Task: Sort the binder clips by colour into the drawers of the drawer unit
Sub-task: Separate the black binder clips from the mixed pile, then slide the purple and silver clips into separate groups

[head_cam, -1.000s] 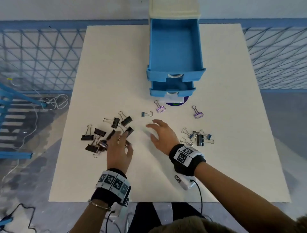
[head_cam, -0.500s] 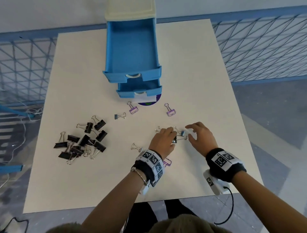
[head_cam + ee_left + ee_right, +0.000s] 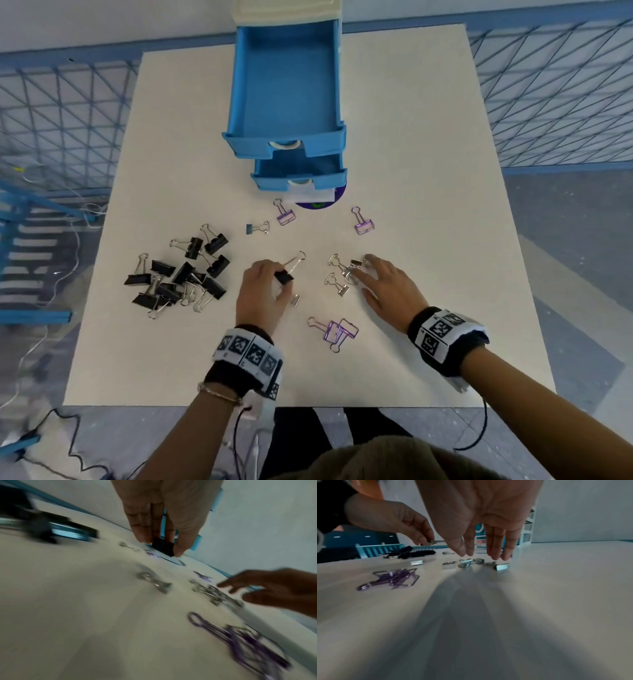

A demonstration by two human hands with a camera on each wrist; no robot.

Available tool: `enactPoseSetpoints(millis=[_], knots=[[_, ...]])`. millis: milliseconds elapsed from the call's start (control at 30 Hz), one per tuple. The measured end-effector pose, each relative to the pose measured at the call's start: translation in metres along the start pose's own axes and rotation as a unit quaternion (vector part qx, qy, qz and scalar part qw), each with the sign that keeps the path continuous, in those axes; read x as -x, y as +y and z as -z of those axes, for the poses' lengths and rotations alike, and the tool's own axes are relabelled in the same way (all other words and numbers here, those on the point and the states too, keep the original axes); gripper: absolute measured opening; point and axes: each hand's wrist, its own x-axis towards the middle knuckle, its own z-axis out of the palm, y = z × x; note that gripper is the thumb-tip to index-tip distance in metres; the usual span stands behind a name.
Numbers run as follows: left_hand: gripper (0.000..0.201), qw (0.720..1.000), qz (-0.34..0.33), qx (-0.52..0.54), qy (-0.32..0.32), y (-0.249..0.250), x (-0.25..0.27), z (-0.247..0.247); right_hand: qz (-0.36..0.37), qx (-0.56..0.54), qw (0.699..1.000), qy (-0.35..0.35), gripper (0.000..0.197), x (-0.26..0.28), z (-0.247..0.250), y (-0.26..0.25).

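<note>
My left hand (image 3: 281, 281) pinches a black binder clip (image 3: 284, 275) just above the table; the left wrist view shows the black binder clip (image 3: 163, 546) between thumb and fingers. My right hand (image 3: 364, 279) is open, its fingers spread over a cluster of silver clips (image 3: 342, 270), and in the right wrist view its straight fingertips (image 3: 494, 557) hang just above the silver clips (image 3: 471, 562). A pile of black clips (image 3: 178, 274) lies to the left. The drawer unit (image 3: 287, 85) stands at the back with its two top blue drawers pulled out.
Purple clips lie near the front (image 3: 337, 330) and singly by the drawers (image 3: 286, 216), (image 3: 363, 226). A small blue clip (image 3: 255, 228) and a loose silver clip (image 3: 295, 299) lie nearby. A blue mesh fence borders the white table (image 3: 428, 154).
My left hand has pulled back leftward from the silver cluster and now holds a black clip. My right hand stays at the silver clips, fingers now spread.
</note>
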Motion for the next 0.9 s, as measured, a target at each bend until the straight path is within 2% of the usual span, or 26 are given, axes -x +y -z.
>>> enactPoseSetpoints(millis=[100,167,233,367,467,600,667,800,900], knots=[[0.023,0.995,0.072,0.0,0.064,-0.035,0.003,0.022,0.016,0.054,0.998,-0.002,0.041,-0.001,-0.006,-0.003],[0.023,0.99,0.112,-0.009,0.087,-0.054,0.007,0.033,0.025,0.064,0.998,-0.004,0.037,-0.001,-0.008,-0.002],[0.025,0.984,0.143,-0.02,0.109,-0.072,0.01,0.041,0.025,0.058,0.998,-0.01,0.043,0.0,-0.008,0.0],[0.028,0.972,0.197,-0.035,0.124,-0.102,0.016,0.051,0.031,0.08,0.996,-0.014,0.048,0.005,-0.007,0.003],[0.028,0.97,0.215,-0.047,0.105,-0.111,0.018,0.053,0.03,0.072,0.997,-0.008,0.046,0.006,-0.01,0.008],[0.035,0.972,0.202,-0.08,0.085,-0.106,0.019,0.052,0.023,0.091,0.995,-0.02,0.054,0.009,-0.01,0.016],[0.034,0.978,0.175,-0.079,0.083,-0.093,0.02,0.049,0.021,0.108,0.993,-0.029,0.059,0.012,-0.009,0.019],[0.031,0.997,0.058,-0.059,-0.001,-0.053,0.028,0.03,0.021,0.132,0.991,-0.022,0.059,0.018,-0.007,0.027],[0.034,0.994,-0.03,-0.067,-0.076,-0.026,0.037,0.012,0.011,0.13,0.991,-0.011,0.065,0.022,-0.005,0.033]])
